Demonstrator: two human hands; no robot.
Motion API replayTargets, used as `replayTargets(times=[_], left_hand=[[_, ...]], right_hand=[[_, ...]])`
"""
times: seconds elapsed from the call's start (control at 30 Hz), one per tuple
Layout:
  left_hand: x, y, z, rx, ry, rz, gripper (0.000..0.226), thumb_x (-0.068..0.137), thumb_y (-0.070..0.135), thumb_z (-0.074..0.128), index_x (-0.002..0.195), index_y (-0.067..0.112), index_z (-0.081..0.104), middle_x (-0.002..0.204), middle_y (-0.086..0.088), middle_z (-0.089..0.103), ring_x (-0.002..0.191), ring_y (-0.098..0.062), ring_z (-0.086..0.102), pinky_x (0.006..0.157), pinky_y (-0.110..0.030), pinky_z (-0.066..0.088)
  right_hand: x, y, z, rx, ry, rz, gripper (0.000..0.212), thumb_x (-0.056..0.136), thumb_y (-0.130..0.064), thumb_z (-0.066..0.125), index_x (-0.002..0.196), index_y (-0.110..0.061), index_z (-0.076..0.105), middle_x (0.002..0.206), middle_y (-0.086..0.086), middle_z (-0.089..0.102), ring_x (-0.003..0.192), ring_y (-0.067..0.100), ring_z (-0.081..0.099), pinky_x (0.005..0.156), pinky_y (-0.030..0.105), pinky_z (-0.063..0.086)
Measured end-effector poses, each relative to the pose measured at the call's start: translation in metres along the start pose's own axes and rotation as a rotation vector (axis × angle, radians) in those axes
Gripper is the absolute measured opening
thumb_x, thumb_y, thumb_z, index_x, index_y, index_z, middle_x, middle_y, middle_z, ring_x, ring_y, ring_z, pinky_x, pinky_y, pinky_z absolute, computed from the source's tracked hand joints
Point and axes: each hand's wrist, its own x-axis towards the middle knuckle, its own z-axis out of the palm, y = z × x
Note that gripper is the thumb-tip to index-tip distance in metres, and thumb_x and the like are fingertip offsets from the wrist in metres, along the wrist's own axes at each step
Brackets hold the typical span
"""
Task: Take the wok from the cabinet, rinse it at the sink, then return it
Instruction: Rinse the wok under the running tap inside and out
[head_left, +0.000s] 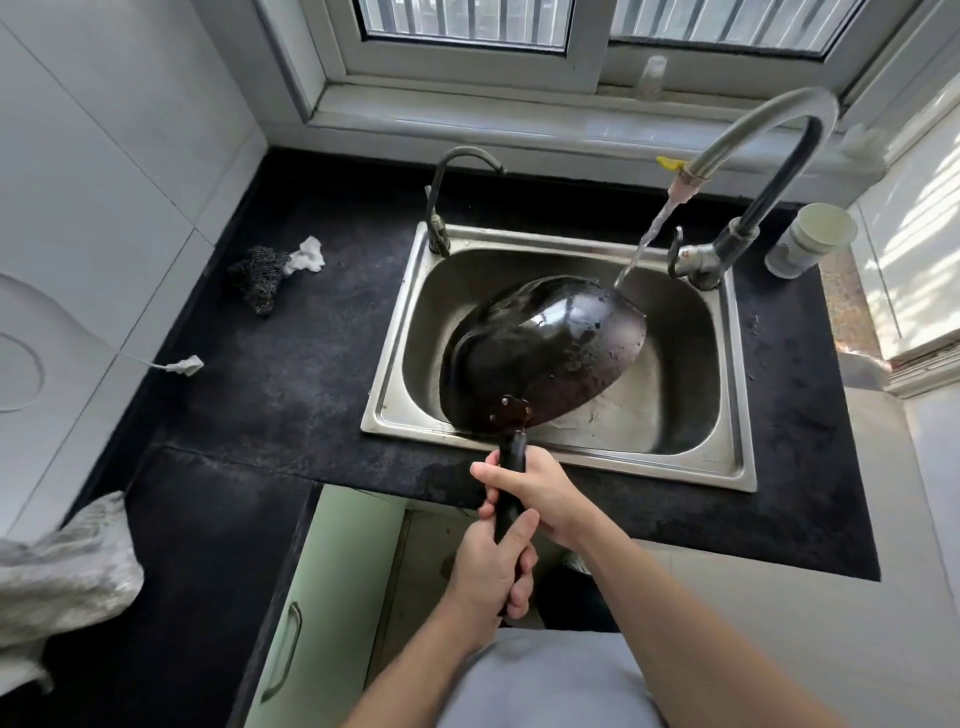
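Observation:
A black wok (545, 353) is tipped on its side inside the steel sink (395, 332), its wet dark underside facing me. Water streams from the tall faucet (769, 140) onto the wok's far upper rim. The wok's black handle sticks out over the sink's front edge. My right hand (535, 493) grips the handle nearer the wok, and my left hand (493, 566) grips its lower end. The wok's inside is hidden from me.
A smaller second tap (441, 208) stands at the sink's back left. A steel scourer with a white cloth (275, 270) lies on the black counter. A white cup (810, 239) stands at the right. Below the counter a green cabinet door (317, 613) hangs open.

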Motion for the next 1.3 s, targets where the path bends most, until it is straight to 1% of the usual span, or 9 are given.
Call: replayTargets(times=[0.17, 0.33, 0.43, 0.7, 0.8, 0.87, 1.03, 1.2, 1.3], left_hand=[[0.007, -0.006, -0.002, 0.225, 0.082, 0.077, 0.029, 0.096, 0.029, 0.057, 0.091, 0.001, 0.054, 0.055, -0.005, 0.050, 0.032, -0.019, 0.041, 0.035, -0.025, 0.034], [0.012, -0.006, -0.004, 0.267, 0.075, 0.091, 0.027, 0.097, 0.032, 0.055, 0.094, 0.006, 0.055, 0.056, -0.004, 0.053, 0.030, -0.018, 0.043, 0.032, -0.024, 0.035], [0.016, -0.005, 0.000, 0.269, 0.071, 0.091, 0.027, 0.098, 0.031, 0.053, 0.095, 0.004, 0.054, 0.056, -0.004, 0.054, 0.030, -0.019, 0.043, 0.031, -0.024, 0.035], [0.031, 0.007, 0.018, 0.342, 0.052, 0.103, 0.030, 0.098, 0.029, 0.053, 0.095, 0.000, 0.056, 0.052, -0.001, 0.055, 0.031, -0.018, 0.047, 0.031, -0.025, 0.037], [0.039, 0.012, 0.024, 0.378, 0.034, 0.137, 0.029, 0.098, 0.029, 0.053, 0.095, 0.000, 0.056, 0.054, -0.003, 0.056, 0.032, -0.018, 0.048, 0.033, -0.026, 0.038], [0.043, 0.013, 0.027, 0.405, 0.028, 0.152, 0.027, 0.098, 0.030, 0.054, 0.096, 0.004, 0.057, 0.057, -0.006, 0.057, 0.033, -0.016, 0.049, 0.034, -0.026, 0.039], [0.046, 0.012, 0.031, 0.382, 0.031, 0.134, 0.026, 0.099, 0.026, 0.053, 0.095, 0.001, 0.055, 0.055, -0.005, 0.055, 0.031, -0.017, 0.047, 0.033, -0.024, 0.036], [0.044, 0.011, 0.033, 0.391, 0.040, 0.158, 0.025, 0.099, 0.024, 0.053, 0.095, 0.000, 0.056, 0.053, -0.001, 0.054, 0.032, -0.017, 0.047, 0.034, -0.026, 0.038], [0.038, 0.008, 0.030, 0.378, 0.029, 0.164, 0.023, 0.099, 0.024, 0.053, 0.096, 0.002, 0.056, 0.053, -0.001, 0.055, 0.033, -0.017, 0.047, 0.034, -0.025, 0.038]], right_hand=[[0.004, 0.004, 0.011, 0.067, 0.187, 0.075, 0.022, 0.086, -0.018, 0.080, 0.077, -0.009, 0.062, 0.067, 0.008, 0.066, 0.056, 0.023, 0.067, 0.062, 0.035, 0.058], [0.009, 0.002, 0.010, 0.097, 0.219, 0.067, 0.031, 0.088, -0.024, 0.078, 0.071, -0.006, 0.059, 0.058, 0.008, 0.059, 0.047, 0.020, 0.059, 0.070, 0.044, 0.059], [0.009, -0.001, 0.007, 0.152, 0.254, 0.053, 0.032, 0.091, -0.023, 0.075, 0.072, -0.006, 0.056, 0.053, 0.006, 0.052, 0.042, 0.018, 0.052, 0.066, 0.041, 0.058], [0.014, -0.005, -0.018, 0.187, 0.287, 0.055, 0.031, 0.092, -0.021, 0.074, 0.072, -0.006, 0.055, 0.052, 0.004, 0.052, 0.043, 0.016, 0.052, 0.067, 0.040, 0.060], [0.019, -0.007, -0.031, 0.165, 0.283, 0.023, 0.036, 0.090, -0.023, 0.076, 0.063, -0.012, 0.054, 0.053, 0.003, 0.052, 0.044, 0.017, 0.053, 0.073, 0.044, 0.061], [0.021, -0.006, -0.038, 0.167, 0.268, -0.002, 0.037, 0.089, -0.021, 0.077, 0.059, -0.016, 0.056, 0.053, 0.003, 0.051, 0.044, 0.018, 0.053, 0.070, 0.044, 0.059], [0.020, -0.006, -0.045, 0.141, 0.245, -0.011, 0.032, 0.090, -0.017, 0.075, 0.066, -0.011, 0.055, 0.054, 0.004, 0.052, 0.045, 0.017, 0.054, 0.068, 0.040, 0.058], [0.016, -0.006, -0.044, 0.128, 0.251, -0.013, 0.037, 0.091, -0.019, 0.074, 0.061, -0.010, 0.053, 0.052, 0.004, 0.051, 0.046, 0.018, 0.054, 0.069, 0.040, 0.058], [0.011, -0.006, -0.039, 0.117, 0.236, -0.029, 0.036, 0.092, -0.020, 0.073, 0.064, -0.009, 0.054, 0.054, 0.004, 0.052, 0.048, 0.018, 0.054, 0.070, 0.040, 0.059]])
